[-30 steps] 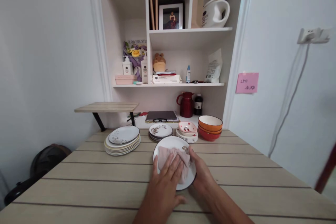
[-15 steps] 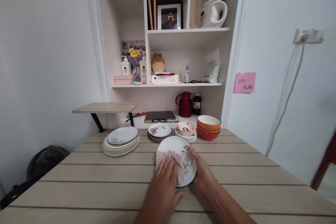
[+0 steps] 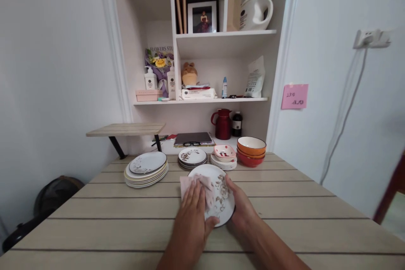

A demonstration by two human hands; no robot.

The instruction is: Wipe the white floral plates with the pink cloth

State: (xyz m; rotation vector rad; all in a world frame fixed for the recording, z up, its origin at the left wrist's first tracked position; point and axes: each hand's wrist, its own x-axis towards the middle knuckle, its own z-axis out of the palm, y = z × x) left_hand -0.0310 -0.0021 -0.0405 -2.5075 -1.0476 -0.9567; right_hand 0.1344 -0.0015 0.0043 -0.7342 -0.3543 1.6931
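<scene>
Pink cloth [image 3: 208, 187] between left grip [image 3: 191, 215] and plate [image 3: 220, 197].

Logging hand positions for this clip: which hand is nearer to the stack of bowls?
Right. The right hand holds the right edge of the plate, on the near side of the bowls. The left hand, flat on the cloth, is farther off to their left.

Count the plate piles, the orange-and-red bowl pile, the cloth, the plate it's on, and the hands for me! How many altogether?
Plate piles: 3 (left pile, middle pile, right pile)
Bowl pile: 1
Cloth: 1
Wiped plate: 1
Hands: 2 (left hand, right hand)
Total: 8
</scene>
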